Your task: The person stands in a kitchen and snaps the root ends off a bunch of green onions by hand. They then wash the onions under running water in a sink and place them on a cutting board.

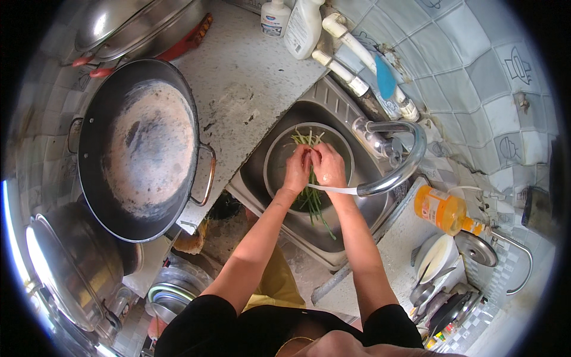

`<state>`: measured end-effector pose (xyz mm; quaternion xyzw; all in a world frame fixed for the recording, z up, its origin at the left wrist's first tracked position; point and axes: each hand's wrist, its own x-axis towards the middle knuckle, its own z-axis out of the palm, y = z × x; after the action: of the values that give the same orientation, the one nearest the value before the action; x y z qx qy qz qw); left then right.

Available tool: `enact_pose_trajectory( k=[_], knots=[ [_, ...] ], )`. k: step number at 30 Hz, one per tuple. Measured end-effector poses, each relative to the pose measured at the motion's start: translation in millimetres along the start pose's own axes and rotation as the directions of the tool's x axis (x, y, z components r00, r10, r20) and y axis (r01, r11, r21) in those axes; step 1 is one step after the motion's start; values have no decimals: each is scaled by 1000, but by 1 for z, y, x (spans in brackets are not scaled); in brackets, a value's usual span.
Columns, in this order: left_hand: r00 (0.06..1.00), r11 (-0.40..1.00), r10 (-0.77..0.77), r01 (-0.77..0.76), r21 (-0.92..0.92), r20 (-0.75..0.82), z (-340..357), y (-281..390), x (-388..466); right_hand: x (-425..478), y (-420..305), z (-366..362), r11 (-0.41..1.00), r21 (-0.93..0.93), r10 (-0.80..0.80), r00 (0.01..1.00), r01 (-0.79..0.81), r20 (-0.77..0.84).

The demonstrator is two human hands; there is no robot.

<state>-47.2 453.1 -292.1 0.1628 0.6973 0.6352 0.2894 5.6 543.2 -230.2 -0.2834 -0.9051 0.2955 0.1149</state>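
My left hand [297, 168] and my right hand [328, 165] are close together over a round metal basin [272, 156] in the steel sink [378, 213]. Both are closed around a bunch of long green stalks [313, 203], with the pale ends pointing away from me and the green ends hanging over the basin's near rim. Where the fingertips meet, the details are hidden. A stream of water runs from the curved chrome faucet [417, 154] across my right wrist.
A large black wok [154, 151] sits on the stone counter [241, 85] at left. White bottles [303, 29] stand at the back. Pipes [357, 53] run along the tiled wall. An orange-yellow bottle [439, 209], a bowl [435, 259] and utensils are at right. Stacked basins [171, 299] sit lower left.
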Motion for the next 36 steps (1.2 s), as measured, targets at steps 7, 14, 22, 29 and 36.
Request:
enact_pose_trajectory(
  k=[7,14,22,29,36],
  knots=[
    [940,927,190,-267,262,285,-5,7,-9,-13,11,-24,934,-356,107,918,39,381],
    [923,909,264,-335,248,281,-6,-2,-28,-23,28,-20,996,-67,83,917,-62,390],
    [919,929,217,-298,220,329,-18,-4,-32,-42,56,-11,641,426,337,733,-638,590],
    [884,833,390,-219,509,-258,-6,8,-1,-78,61,-13,156,892,489,818,-424,303],
    [988,901,148,-114,420,-50,29,-32,25,-101,42,-21,13,911,371,848,-413,379]
  ],
)
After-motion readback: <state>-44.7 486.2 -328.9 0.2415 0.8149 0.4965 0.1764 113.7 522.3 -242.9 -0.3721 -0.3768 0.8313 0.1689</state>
